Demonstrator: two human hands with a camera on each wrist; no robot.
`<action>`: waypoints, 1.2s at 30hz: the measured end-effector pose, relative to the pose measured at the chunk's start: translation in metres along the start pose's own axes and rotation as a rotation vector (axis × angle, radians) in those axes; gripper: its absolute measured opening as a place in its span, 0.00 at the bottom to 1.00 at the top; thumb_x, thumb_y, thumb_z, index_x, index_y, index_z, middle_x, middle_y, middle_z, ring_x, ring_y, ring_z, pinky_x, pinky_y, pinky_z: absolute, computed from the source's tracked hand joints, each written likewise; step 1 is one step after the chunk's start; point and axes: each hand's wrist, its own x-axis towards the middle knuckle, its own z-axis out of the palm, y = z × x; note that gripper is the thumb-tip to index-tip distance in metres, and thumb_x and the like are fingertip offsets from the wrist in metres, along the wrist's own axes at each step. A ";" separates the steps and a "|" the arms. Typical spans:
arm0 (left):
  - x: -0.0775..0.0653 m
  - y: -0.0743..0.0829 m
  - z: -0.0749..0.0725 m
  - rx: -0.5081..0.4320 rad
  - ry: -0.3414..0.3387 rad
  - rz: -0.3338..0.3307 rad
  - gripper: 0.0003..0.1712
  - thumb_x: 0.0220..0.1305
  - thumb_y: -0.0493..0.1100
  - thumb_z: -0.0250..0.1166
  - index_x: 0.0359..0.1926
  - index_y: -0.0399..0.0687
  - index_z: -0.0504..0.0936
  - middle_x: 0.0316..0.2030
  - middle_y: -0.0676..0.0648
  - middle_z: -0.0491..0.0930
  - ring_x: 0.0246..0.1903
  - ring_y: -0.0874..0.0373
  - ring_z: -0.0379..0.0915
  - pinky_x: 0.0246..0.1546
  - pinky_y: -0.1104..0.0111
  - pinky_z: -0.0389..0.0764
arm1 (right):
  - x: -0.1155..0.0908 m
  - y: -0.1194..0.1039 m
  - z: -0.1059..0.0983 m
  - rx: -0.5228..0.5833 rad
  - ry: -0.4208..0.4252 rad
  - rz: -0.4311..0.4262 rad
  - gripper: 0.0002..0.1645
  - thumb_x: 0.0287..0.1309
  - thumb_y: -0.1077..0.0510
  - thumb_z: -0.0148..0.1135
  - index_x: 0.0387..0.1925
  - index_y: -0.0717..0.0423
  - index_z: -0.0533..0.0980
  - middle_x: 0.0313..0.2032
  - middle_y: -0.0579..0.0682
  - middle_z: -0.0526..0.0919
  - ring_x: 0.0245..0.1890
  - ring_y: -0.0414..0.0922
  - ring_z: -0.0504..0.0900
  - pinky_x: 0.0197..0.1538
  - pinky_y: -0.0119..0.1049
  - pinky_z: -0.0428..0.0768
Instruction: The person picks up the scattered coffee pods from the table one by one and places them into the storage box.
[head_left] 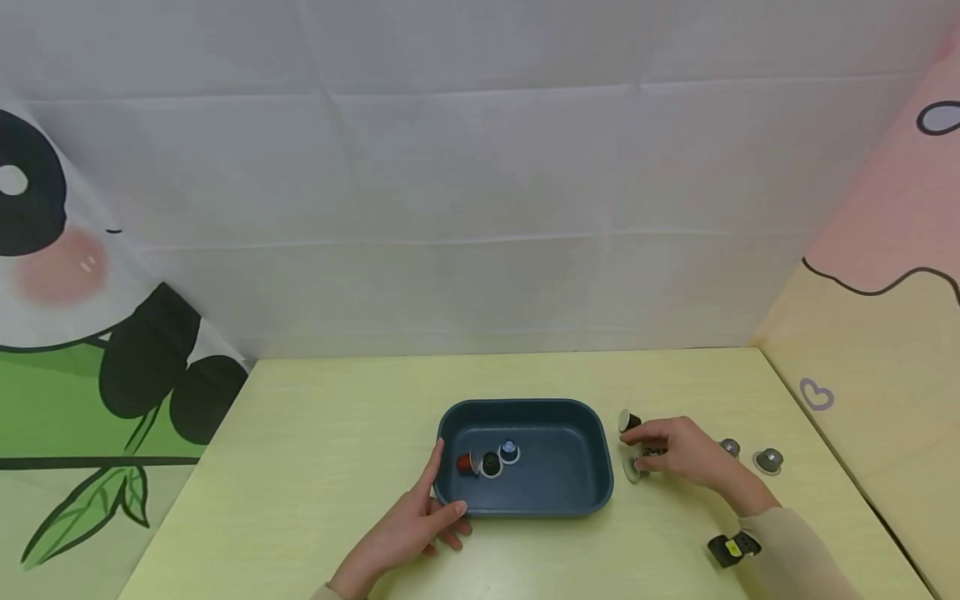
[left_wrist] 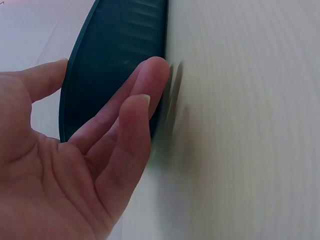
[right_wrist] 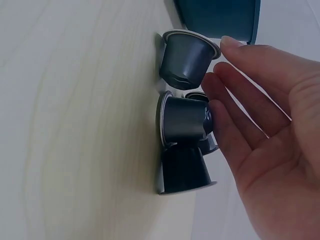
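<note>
My left hand [head_left: 408, 521] is at the near left corner of a dark teal tray [head_left: 555, 500]; its thumb touches the rim and the other fingers lie along the outside walls. Inside the tray are a red coffee capsule [head_left: 467, 463], a black one [head_left: 491, 464] and a blue one [head_left: 509, 452]. To the tray's right, my right hand [head_left: 678, 450] reaches over coffee capsules, fingers loosely extended. In the right wrist view, its fingertips come right at the rim of a dark capsule [right_wrist: 186, 59] tilted on its side. Another dark capsule [right_wrist: 184, 120] is beside the fingers.
A black capsule [head_left: 628, 420] lies beyond the right fingertips. Two grey capsules, one [head_left: 729, 447] near the right wrist and one [head_left: 768, 461] farther right, rest on the pale wooden table [head_left: 315, 442]. White cloth [head_left: 480, 208] hangs behind; printed panels flank both sides.
</note>
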 end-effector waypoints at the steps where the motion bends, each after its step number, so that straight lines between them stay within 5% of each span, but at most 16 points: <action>1: 0.000 0.000 0.000 -0.001 0.000 0.001 0.54 0.73 0.51 0.60 0.78 0.68 0.25 0.34 0.44 0.87 0.30 0.48 0.85 0.23 0.60 0.76 | -0.001 -0.001 0.000 -0.010 0.004 -0.006 0.22 0.53 0.62 0.75 0.50 0.64 0.82 0.49 0.58 0.85 0.46 0.53 0.86 0.46 0.40 0.82; 17: -0.002 0.002 0.000 -0.005 -0.003 0.007 0.54 0.73 0.51 0.60 0.78 0.68 0.25 0.34 0.44 0.87 0.30 0.47 0.85 0.23 0.60 0.76 | -0.017 0.007 -0.006 -0.174 0.061 0.068 0.20 0.50 0.65 0.75 0.47 0.58 0.85 0.45 0.56 0.86 0.42 0.45 0.85 0.42 0.35 0.81; 26: -0.001 0.003 0.000 -0.004 0.001 0.000 0.54 0.73 0.52 0.60 0.78 0.69 0.25 0.34 0.44 0.87 0.30 0.46 0.85 0.23 0.59 0.75 | -0.020 0.012 -0.004 -0.151 0.080 0.051 0.17 0.49 0.68 0.75 0.44 0.60 0.85 0.44 0.58 0.86 0.43 0.52 0.86 0.42 0.36 0.83; 36: -0.001 0.003 0.000 0.003 0.002 0.005 0.54 0.73 0.51 0.60 0.78 0.67 0.26 0.33 0.44 0.87 0.30 0.47 0.85 0.23 0.60 0.76 | -0.024 0.013 -0.009 -0.162 0.133 0.079 0.16 0.51 0.65 0.75 0.44 0.57 0.86 0.44 0.56 0.86 0.41 0.46 0.86 0.41 0.33 0.82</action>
